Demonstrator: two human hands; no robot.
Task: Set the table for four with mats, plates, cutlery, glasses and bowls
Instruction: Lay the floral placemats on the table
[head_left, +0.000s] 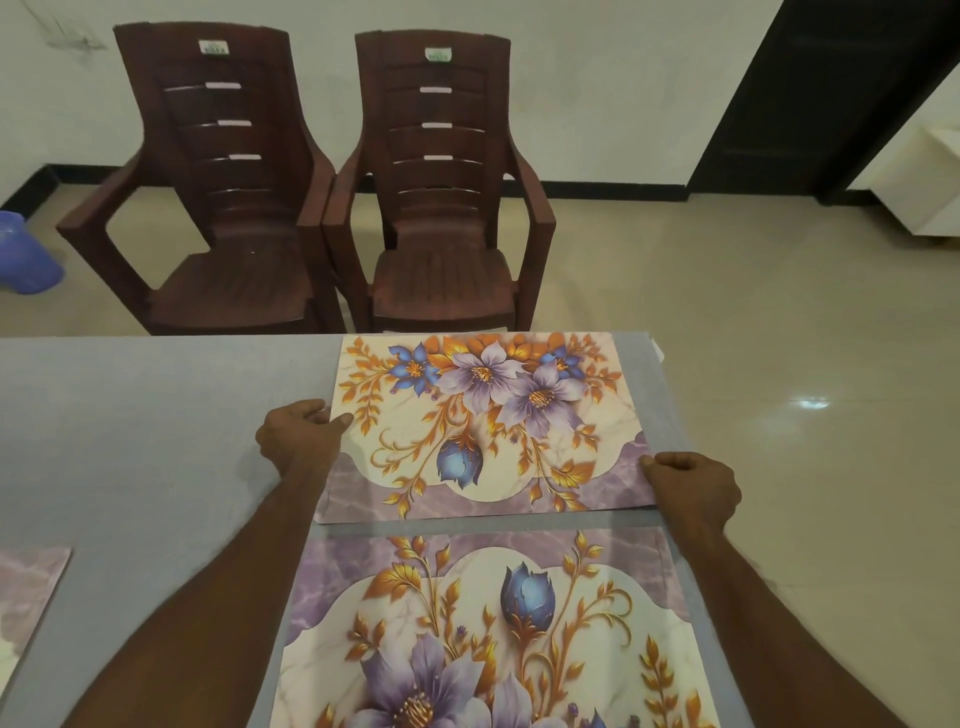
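Grey tabletop (156, 415) carries a rectangular floral purple-and-gold placemat (483, 426) at its far edge; left hand (301, 434) pinches the mat's left edge, right hand (693, 486) grips its near right corner.

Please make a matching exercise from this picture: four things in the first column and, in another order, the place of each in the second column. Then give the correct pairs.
Things
1. far mat
2. near mat
3. third mat
4. blue bucket

Places
A. on the floor, left of the chairs
B. at the table's left edge, only partly in view
C. between both hands, before the right chair
D. nearest the camera, under the forearms

Pairs: 1-C, 2-D, 3-B, 4-A
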